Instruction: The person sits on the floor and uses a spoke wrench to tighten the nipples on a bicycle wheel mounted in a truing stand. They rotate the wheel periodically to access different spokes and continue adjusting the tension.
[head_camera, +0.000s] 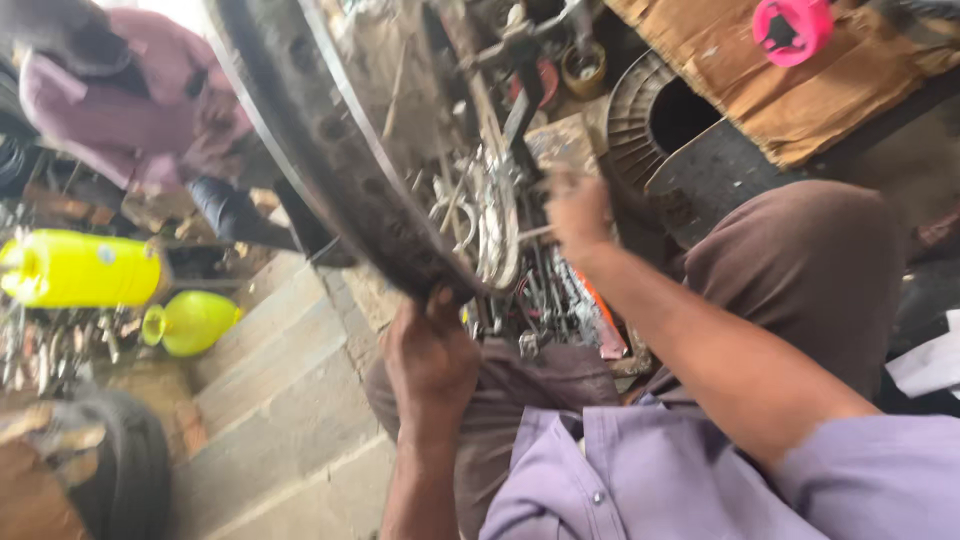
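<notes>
Two yellow plastic containers sit at the left: a boxy jug (85, 268) lying on its side and, just below it, a rounder, greener bottle (192, 322) with its neck pointing left. A pink plastic piece (792, 28), round with a dark opening, rests on worn brown cardboard (780, 85) at the top right. One wheel rim (330, 150), dull grey metal with a row of spoke holes, curves from the top centre down to the middle. The left hand (430, 355) has its fingers closed around the rim's lower edge. The right hand (577, 210) reaches among bright metal spokes (490, 215) beside the rim; blur hides whether its fingers pinch anything. A ribbed grey metal disc (640, 120) with a dark hole lies behind. Another person in a pink top (120, 110) crouches top left.
</notes>
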